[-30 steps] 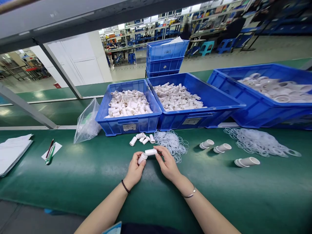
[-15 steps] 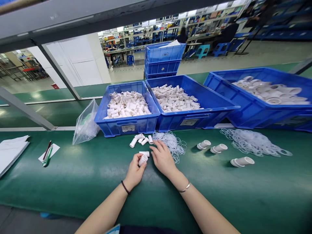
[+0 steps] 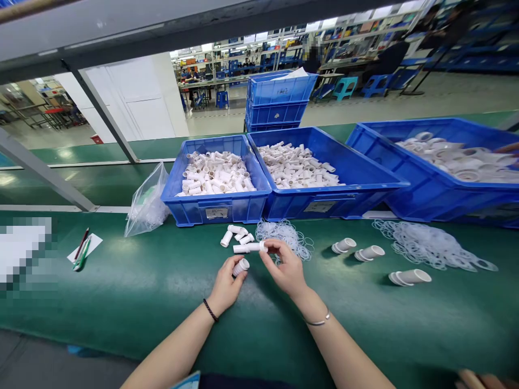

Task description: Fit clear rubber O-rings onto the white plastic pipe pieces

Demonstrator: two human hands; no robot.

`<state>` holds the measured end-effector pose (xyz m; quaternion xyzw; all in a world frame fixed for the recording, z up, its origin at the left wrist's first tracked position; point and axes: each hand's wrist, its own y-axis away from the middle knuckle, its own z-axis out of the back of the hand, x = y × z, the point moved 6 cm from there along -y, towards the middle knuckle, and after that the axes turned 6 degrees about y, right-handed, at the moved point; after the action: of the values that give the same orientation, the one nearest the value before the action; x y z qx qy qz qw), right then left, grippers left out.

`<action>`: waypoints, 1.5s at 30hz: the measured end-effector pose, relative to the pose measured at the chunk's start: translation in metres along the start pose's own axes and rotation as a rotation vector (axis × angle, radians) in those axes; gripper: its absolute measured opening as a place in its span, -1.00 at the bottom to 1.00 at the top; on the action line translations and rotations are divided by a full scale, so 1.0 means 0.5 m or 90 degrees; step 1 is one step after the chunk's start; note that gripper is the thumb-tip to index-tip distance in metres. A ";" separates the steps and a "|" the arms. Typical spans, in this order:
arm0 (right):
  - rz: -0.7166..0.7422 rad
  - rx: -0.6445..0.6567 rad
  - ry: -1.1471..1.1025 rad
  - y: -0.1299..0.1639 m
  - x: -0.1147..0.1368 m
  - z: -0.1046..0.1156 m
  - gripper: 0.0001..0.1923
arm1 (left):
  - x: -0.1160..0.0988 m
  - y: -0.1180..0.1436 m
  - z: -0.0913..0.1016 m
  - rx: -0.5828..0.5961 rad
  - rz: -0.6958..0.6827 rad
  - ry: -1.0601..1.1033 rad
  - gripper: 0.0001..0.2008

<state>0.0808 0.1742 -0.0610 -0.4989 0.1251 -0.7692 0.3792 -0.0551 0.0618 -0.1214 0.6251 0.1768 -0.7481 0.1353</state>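
My left hand (image 3: 224, 285) is closed around a short white plastic pipe fitting (image 3: 241, 267), its open end facing up and right. My right hand (image 3: 286, 267) pinches the collared end of another white pipe fitting (image 3: 255, 247) between thumb and fingers. Left of that one, a loose fitting (image 3: 240, 249) lies on the green bench; whether the two touch I cannot tell. Just behind are several more small white fittings (image 3: 237, 233) in a loose group. A heap of clear thin rings (image 3: 286, 231) lies behind my right hand, partly hidden by it.
Blue bins (image 3: 217, 201) of white fittings stand along the back. Three larger fittings (image 3: 370, 253) and a second ring heap (image 3: 433, 246) are at right. A plastic bag (image 3: 148, 202) and pens (image 3: 82, 251) sit at left. Another person's hand (image 3: 478, 380) shows at lower right.
My right hand has closed on a fitting from the group and drawn it slightly towards me. My left hand keeps its fitting. Another person's hand has appeared at lower right.
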 end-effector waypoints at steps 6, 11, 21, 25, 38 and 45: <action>0.074 0.241 0.007 0.023 0.032 -0.044 -0.77 | 0.004 0.000 -0.004 0.014 -0.022 -0.005 -0.68; 0.063 0.166 0.121 0.008 -0.006 -0.034 -0.76 | 0.002 0.003 -0.009 0.035 -0.038 -0.025 -0.60; 0.023 0.019 0.391 -0.036 -0.118 -0.022 -0.77 | -0.030 -0.025 -0.040 0.048 -0.024 0.029 -0.59; -0.010 -0.006 0.271 -0.033 -0.117 -0.004 -0.78 | -0.023 -0.032 -0.051 0.037 -0.037 0.032 -0.59; -0.168 0.026 0.000 -0.010 -0.102 0.001 -0.76 | -0.004 -0.034 -0.039 0.031 -0.016 0.020 -0.60; -0.024 0.180 0.045 0.023 -0.021 -0.045 -0.84 | 0.003 -0.035 -0.041 0.037 0.017 0.023 -0.60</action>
<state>0.0689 0.1695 -0.0853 -0.4156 0.0194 -0.8030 0.4267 -0.0446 0.0866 -0.1242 0.6448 0.1490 -0.7393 0.1241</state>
